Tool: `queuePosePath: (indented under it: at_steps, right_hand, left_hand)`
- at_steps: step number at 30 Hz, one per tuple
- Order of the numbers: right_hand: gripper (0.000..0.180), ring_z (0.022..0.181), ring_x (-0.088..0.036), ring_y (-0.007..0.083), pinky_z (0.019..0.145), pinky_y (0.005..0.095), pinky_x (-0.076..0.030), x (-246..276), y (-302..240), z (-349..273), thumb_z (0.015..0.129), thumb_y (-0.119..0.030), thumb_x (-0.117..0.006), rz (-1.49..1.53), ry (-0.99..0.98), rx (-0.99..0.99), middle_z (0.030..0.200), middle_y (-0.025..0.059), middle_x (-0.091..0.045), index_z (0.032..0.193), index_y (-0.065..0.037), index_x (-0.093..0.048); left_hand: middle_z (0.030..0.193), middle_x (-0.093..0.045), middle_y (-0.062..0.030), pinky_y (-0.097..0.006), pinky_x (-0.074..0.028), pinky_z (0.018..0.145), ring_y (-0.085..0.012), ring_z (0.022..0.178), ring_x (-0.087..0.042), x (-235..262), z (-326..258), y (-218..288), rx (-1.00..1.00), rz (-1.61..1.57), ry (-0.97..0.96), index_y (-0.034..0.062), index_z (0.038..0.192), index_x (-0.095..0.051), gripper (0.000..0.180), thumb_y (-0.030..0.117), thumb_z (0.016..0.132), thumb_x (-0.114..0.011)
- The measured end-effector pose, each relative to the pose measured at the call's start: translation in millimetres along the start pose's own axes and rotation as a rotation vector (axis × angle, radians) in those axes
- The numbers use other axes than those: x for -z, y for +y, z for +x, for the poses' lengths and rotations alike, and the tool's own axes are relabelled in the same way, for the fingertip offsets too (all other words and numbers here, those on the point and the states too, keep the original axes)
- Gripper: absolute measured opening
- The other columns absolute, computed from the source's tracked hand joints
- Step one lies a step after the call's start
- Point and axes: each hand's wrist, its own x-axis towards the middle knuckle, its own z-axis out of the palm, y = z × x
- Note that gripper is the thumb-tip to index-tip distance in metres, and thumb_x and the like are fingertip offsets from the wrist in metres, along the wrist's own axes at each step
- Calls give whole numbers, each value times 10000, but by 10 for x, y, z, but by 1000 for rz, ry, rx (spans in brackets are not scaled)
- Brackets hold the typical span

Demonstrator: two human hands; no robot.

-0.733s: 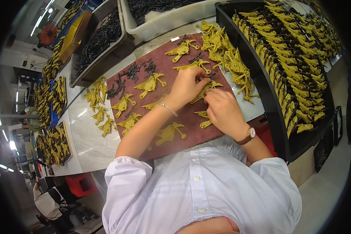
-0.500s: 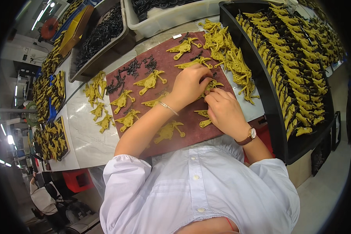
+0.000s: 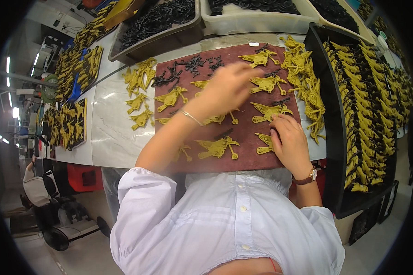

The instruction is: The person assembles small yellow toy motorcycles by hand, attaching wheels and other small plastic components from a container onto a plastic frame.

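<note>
A: Here's the workbench (image 3: 108,133), a pale top crowded with trays, and a dark red mat (image 3: 243,137) laid along its near edge in front of the person in the white shirt (image 3: 225,224).

B: Yellow moulded parts (image 3: 266,111) lie all over that mat, spaced in loose rows, with a scatter of small black pieces (image 3: 188,68) at its far left corner.

A: Left hand (image 3: 225,89) is up over the middle of the mat, blurred. Fingers look curled downward, but I cannot tell whether it has hold of anything.

B: Right hand (image 3: 290,144) is down at the mat's near right corner, fingers bent, tips touching a yellow part (image 3: 264,142) lying flat there. It's pressing on it rather than lifting it; the hand is half closed, nothing clasped that I can see. A wristwatch (image 3: 311,175) is on that wrist.

A: Along the mat's right edge, a loose heap of yellow parts (image 3: 307,87). Beyond it, a long black tray (image 3: 328,137) packed with rows of the same yellow shapes.

B: Left of the mat, more yellow parts (image 3: 140,98) on the bare bench. At the far edge, a grey bin of black parts (image 3: 160,23) and a white bin (image 3: 257,20) beside it.
</note>
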Motion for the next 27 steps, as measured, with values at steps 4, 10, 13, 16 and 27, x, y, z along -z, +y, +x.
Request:
queuePosePath:
  at_steps: [4, 10, 13, 16, 27]
  right_hand:
    - [163, 1087, -575, 302, 873, 418, -447, -19, -25, 14, 816, -50, -620, 14, 35, -10, 1085, 131, -651, 975, -15, -618]
    - [174, 1084, -580, 312, 904, 415, -449, -7, -42, 25, 817, -30, -617, 61, 135, -23, 1092, 142, -646, 989, -5, -632]
    - [184, 1074, -583, 323, 911, 413, -456, 24, -48, -25, 802, 7, -620, 92, 210, -13, 1088, 148, -642, 984, -1, -642]
    - [186, 1039, -594, 328, 896, 410, -469, 111, -42, -107, 789, 36, -627, 107, 293, -20, 1064, 145, -648, 969, -1, -651]
    - [191, 883, -612, 295, 769, 352, -500, 188, 50, -546, 755, 21, -699, 160, 493, -102, 965, 118, -666, 940, -14, -667]
  left_hand:
    - [942, -672, -146, -359, -528, 736, -279, 778, -651, 678, -392, -587, 507, 269, 115, 24, 993, -693, 208, 124, 811, -682]
    - [888, -660, -152, -410, -518, 790, -323, 860, -642, 880, -731, -922, 791, 325, -175, 37, 845, -733, 197, 197, 733, -761]
    - [882, -651, -168, -400, -517, 798, -315, 846, -641, 840, -760, -995, 813, 332, -187, 9, 829, -727, 224, 196, 719, -784]
    - [882, -650, -167, -389, -521, 782, -303, 826, -645, 828, -748, -998, 811, 280, -124, 7, 818, -723, 215, 192, 724, -779]
    - [940, -682, -99, -253, -525, 699, -149, 879, -653, 1069, -573, 570, 552, -389, 193, 12, 1016, -662, 221, -62, 810, -632]
